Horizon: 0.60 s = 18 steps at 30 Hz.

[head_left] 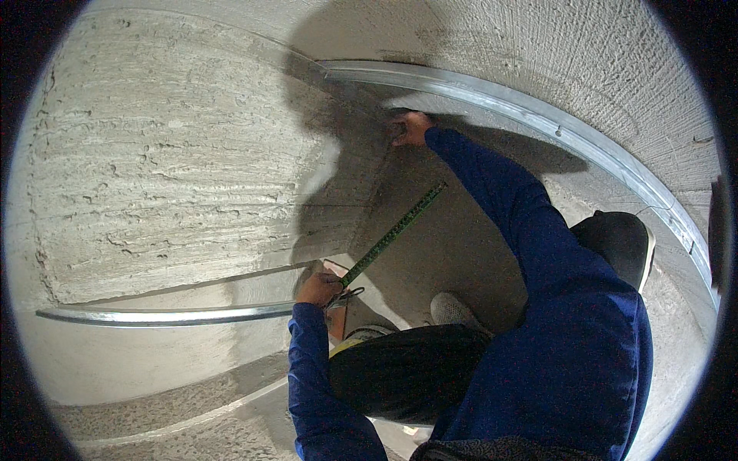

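My left hand (319,288) is closed around a tape measure at the lower middle. Its green blade (396,232) runs up and to the right, with the free end standing over the floor. A dark loop (347,296) hangs beside that hand. My right hand (413,129) reaches far forward to the shadowed corner below a curved-looking metal channel (500,96). The fingers there are bent together; whether anything small is between them is hidden by shadow.
Rough concrete (169,154) rises at the left. Another metal channel (169,316) stretches left from my left hand. An orange-red piece (337,323) sits below that hand. My bent leg (407,369) and a dark shoe (615,246) are close by. A thin wire (657,207) sticks out near the right channel.
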Each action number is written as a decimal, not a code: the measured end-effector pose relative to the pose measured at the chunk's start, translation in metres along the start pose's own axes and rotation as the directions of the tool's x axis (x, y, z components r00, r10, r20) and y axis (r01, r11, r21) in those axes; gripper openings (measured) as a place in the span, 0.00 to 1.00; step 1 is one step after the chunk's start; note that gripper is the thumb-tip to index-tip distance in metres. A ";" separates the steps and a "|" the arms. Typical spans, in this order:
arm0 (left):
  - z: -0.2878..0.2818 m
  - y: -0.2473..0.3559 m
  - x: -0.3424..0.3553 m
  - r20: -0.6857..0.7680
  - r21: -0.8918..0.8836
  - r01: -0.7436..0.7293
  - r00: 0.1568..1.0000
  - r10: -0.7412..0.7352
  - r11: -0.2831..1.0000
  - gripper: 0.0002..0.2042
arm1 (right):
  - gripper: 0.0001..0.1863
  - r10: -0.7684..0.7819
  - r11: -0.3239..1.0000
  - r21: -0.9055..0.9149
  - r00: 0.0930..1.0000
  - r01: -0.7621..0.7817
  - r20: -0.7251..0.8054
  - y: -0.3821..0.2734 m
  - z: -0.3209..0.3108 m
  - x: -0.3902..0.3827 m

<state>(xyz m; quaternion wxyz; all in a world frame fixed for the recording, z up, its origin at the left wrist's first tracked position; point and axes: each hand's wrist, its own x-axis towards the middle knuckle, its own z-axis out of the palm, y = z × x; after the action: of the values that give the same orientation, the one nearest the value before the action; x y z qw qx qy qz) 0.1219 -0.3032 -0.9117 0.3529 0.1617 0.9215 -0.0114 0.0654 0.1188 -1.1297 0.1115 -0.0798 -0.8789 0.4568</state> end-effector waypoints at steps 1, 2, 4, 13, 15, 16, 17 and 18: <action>0.000 -0.001 0.001 0.008 0.002 0.014 1.000 -0.014 1.000 0.11 | 0.36 0.007 1.000 -0.022 1.000 -0.006 0.005 0.000 0.001 0.001; 0.001 -0.002 0.001 0.008 0.010 0.015 1.000 -0.015 1.000 0.11 | 0.36 0.019 0.998 -0.056 1.000 -0.018 0.002 0.001 0.001 0.001; 0.002 -0.003 0.003 0.027 0.007 0.044 0.999 -0.044 0.999 0.11 | 0.36 -0.033 0.995 -0.095 0.999 0.030 -0.039 0.001 0.002 0.002; 0.001 -0.006 0.004 0.024 -0.004 0.009 1.000 -0.009 1.000 0.11 | 0.35 0.040 0.999 -0.022 0.999 -0.040 -0.013 -0.010 -0.009 -0.007; 0.000 -0.006 0.005 0.015 0.000 -0.043 0.999 0.043 0.999 0.11 | 0.35 0.032 0.999 -0.022 0.999 -0.032 -0.015 -0.013 -0.010 -0.007; 0.001 -0.006 0.005 0.030 -0.001 -0.053 0.998 0.053 0.999 0.12 | 0.34 0.019 1.000 -0.006 1.000 -0.019 0.003 -0.014 -0.011 -0.007; 0.001 -0.007 0.005 0.012 0.003 -0.085 0.996 0.085 0.996 0.12 | 0.34 0.022 1.000 -0.004 0.999 -0.022 0.025 -0.015 -0.011 -0.008; 0.001 -0.007 0.005 0.014 0.005 -0.100 0.995 0.100 0.995 0.12 | 0.34 0.000 1.000 0.004 1.000 0.000 0.017 -0.015 -0.012 -0.008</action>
<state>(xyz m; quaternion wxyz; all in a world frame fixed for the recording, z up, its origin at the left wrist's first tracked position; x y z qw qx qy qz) 0.1168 -0.3088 -0.9170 0.3587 0.2085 0.9099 0.0027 0.0757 0.1173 -1.1116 0.1040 -0.0757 -0.8788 0.4595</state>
